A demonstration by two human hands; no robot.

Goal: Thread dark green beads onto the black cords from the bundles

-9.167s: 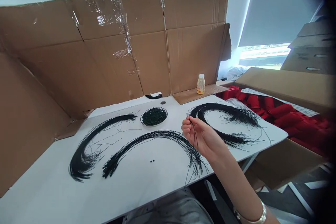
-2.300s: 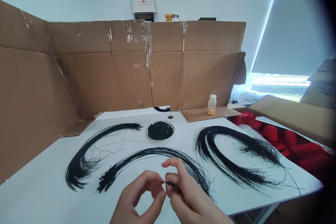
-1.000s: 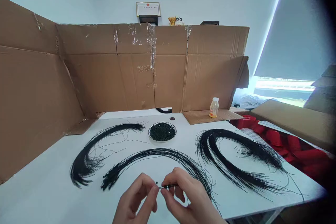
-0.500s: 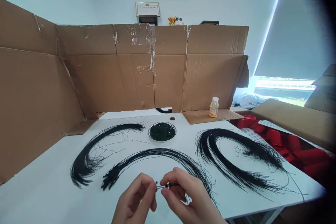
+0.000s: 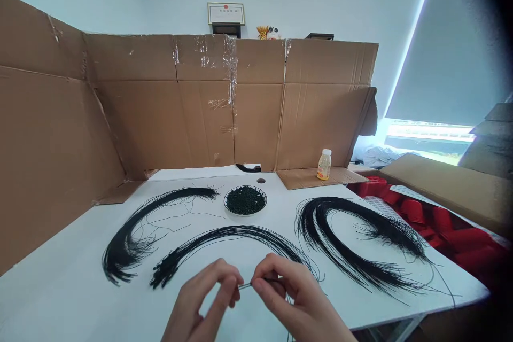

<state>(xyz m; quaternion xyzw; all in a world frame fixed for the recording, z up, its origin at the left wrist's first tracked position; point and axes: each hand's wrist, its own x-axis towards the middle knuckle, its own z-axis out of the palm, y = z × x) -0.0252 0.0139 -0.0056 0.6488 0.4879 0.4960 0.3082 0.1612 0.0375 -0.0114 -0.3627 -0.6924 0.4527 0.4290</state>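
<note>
My left hand [image 5: 202, 304] and my right hand [image 5: 294, 302] meet low in the view over the white table [image 5: 72, 304]. Both pinch the ends of a thin black cord [image 5: 245, 286] that spans the small gap between the fingertips. Just behind the hands lies a middle bundle of black cords [image 5: 228, 238] curved in an arc. Another bundle [image 5: 132, 230] lies to the left, and a larger looped bundle [image 5: 352, 246] lies to the right. A small dish of black beads [image 5: 245, 200] stands behind the middle bundle.
Taped cardboard walls [image 5: 168, 112] enclose the table at the back and left. A small bottle [image 5: 324, 164] stands on a cardboard flap at the back right. A cardboard box of red parts [image 5: 436, 219] sits beside the table's right edge.
The black bead seen on the cord between my fingertips a moment ago is now hidden by my right fingers. My hands stay close together; the view has shifted slightly.
</note>
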